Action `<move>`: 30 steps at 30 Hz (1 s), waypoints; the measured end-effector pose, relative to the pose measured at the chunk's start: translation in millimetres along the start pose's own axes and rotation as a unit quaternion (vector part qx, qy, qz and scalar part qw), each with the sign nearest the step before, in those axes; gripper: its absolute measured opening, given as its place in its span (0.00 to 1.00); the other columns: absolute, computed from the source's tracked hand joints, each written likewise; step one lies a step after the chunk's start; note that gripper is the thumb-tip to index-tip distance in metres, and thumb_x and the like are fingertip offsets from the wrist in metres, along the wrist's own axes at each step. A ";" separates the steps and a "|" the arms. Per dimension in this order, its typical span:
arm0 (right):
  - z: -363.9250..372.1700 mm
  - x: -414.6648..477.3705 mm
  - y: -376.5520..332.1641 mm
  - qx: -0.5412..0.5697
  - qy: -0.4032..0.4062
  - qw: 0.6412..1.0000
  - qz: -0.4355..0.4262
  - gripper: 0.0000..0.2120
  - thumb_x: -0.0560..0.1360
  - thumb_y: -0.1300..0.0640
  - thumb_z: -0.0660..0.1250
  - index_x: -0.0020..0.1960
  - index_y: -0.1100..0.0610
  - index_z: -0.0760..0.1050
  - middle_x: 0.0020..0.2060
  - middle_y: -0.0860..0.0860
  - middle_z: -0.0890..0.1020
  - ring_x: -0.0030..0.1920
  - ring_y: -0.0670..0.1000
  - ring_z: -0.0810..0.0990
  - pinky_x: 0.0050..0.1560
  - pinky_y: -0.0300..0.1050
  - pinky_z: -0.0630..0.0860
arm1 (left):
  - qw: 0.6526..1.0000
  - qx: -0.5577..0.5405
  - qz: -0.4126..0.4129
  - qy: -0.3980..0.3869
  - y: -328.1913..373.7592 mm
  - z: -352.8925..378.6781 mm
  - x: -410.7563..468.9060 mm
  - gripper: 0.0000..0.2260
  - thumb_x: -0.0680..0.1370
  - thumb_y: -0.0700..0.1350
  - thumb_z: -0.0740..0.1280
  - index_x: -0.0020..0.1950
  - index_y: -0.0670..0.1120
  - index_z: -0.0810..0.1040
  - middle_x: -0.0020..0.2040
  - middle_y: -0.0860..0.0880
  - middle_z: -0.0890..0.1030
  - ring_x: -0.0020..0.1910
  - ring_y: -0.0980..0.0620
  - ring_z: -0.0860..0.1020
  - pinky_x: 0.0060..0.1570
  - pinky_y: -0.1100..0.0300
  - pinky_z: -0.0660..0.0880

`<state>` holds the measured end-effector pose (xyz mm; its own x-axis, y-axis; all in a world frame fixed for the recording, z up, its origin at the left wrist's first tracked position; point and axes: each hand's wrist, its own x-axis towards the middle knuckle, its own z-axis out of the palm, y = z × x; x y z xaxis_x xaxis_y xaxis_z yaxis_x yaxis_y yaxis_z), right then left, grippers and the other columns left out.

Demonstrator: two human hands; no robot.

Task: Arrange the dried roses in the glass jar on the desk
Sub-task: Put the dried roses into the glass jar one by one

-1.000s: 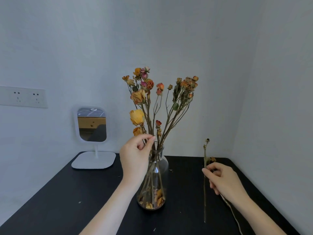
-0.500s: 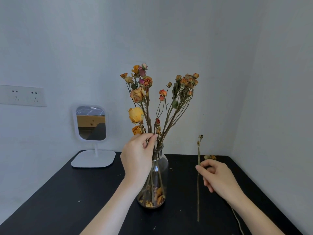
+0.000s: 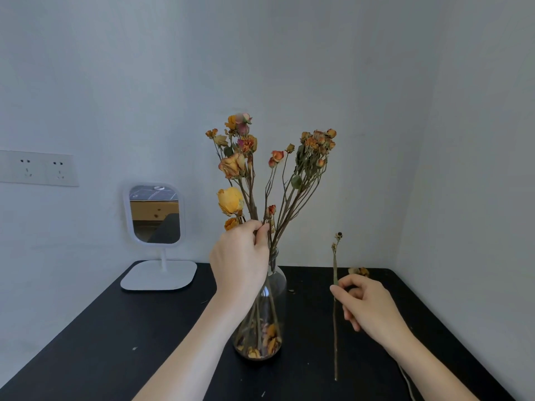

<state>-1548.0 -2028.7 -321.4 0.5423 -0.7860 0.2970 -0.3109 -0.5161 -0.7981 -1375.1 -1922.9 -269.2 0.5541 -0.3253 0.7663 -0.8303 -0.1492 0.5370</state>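
Adding a bare stem (image 3: 335, 328)
Left hand (image 3: 240, 259) grips the dried roses (image 3: 240, 166) above the glass jar (image 3: 275, 287); right hand (image 3: 367, 305) pinches the bare stem, probably threaded into the narrow neck next.

This seems to be a room in a home. A small white vanity mirror (image 3: 156, 214) stands on a black bench (image 3: 115, 342) in a corner of plain walls (image 3: 289, 53). Left of the mirror is a socket plate (image 3: 37, 168), and right of it are dried roses (image 3: 231, 166) in a glass jar (image 3: 275, 287).
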 end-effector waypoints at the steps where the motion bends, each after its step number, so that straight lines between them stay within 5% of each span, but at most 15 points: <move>1: 0.0 -0.2 -0.2 -0.001 0.000 1.000 -0.001 0.01 0.75 0.54 0.66 0.45 0.51 0.75 0.24 0.50 0.77 0.19 0.41 0.70 0.24 0.33 0.70 | 1.000 0.000 -0.002 -0.002 -1.2 0.1 -0.9 0.09 0.78 0.49 0.64 0.47 0.47 0.83 0.36 0.52 0.82 0.33 0.55 0.78 0.28 0.65 0.70; 8: 1.8 -2.0 0.9 -0.015 -0.001 1.000 -0.009 0.01 0.75 0.53 0.66 0.46 0.50 0.75 0.24 0.50 0.77 0.19 0.41 0.70 0.25 0.32 0.71 | 0.993 0.050 -0.024 -0.108 -17.2 7.5 -14.5 0.10 0.78 0.51 0.62 0.48 0.51 0.82 0.40 0.53 0.82 0.40 0.53 0.80 0.34 0.61 0.74; 14: 0.4 -0.2 2.5 -0.006 0.007 1.000 -0.001 0.02 0.75 0.53 0.66 0.46 0.51 0.75 0.24 0.50 0.77 0.19 0.41 0.71 0.25 0.31 0.70 | 1.000 -0.002 -0.023 -0.010 -35.5 4.5 -49.4 0.08 0.73 0.53 0.67 0.44 0.53 0.71 0.25 0.56 0.66 0.24 0.59 0.70 0.26 0.69 0.62; 17: 0.7 2.2 -2.1 0.018 0.025 1.000 -0.002 0.02 0.75 0.53 0.66 0.45 0.51 0.75 0.25 0.50 0.77 0.20 0.41 0.71 0.25 0.31 0.71 | 0.996 -0.030 -0.086 -0.006 -46.1 12.5 -55.3 0.18 0.69 0.55 0.71 0.50 0.51 0.67 0.38 0.55 0.70 0.37 0.54 0.74 0.33 0.65 0.69; 19: 0.2 5.2 -7.7 0.038 0.045 0.998 -0.018 0.01 0.75 0.53 0.66 0.45 0.49 0.75 0.25 0.49 0.77 0.21 0.41 0.72 0.26 0.29 0.71 | 0.992 -0.036 -0.114 -0.032 -49.8 19.3 -51.5 0.28 0.66 0.56 0.75 0.58 0.45 0.68 0.49 0.51 0.72 0.50 0.50 0.74 0.47 0.56 0.75; 22: -1.6 10.1 -16.2 0.065 0.073 0.995 -0.037 0.02 0.75 0.53 0.66 0.47 0.47 0.75 0.27 0.49 0.78 0.22 0.40 0.73 0.28 0.27 0.72 | 0.987 -0.031 -0.135 -0.082 -48.7 27.9 -43.4 0.40 0.63 0.61 0.75 0.67 0.43 0.64 0.59 0.46 0.73 0.59 0.48 0.72 0.59 0.47 0.72; 30: -11.8 20.5 -43.0 0.201 0.120 0.971 -0.054 0.04 0.74 0.53 0.66 0.47 0.46 0.77 0.26 0.48 0.77 0.24 0.41 0.73 0.27 0.30 0.72 | 0.982 -0.022 -0.152 -0.108 -48.5 39.2 -30.3 0.41 0.64 0.62 0.74 0.70 0.44 0.63 0.64 0.48 0.74 0.66 0.47 0.70 0.64 0.43 0.68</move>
<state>-1532.7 -2026.7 -274.8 0.3424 -0.8163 0.4652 0.0925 -0.4634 -0.8813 -1354.0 -1942.4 -332.4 0.7465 -0.4637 0.4772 -0.6217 -0.2308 0.7484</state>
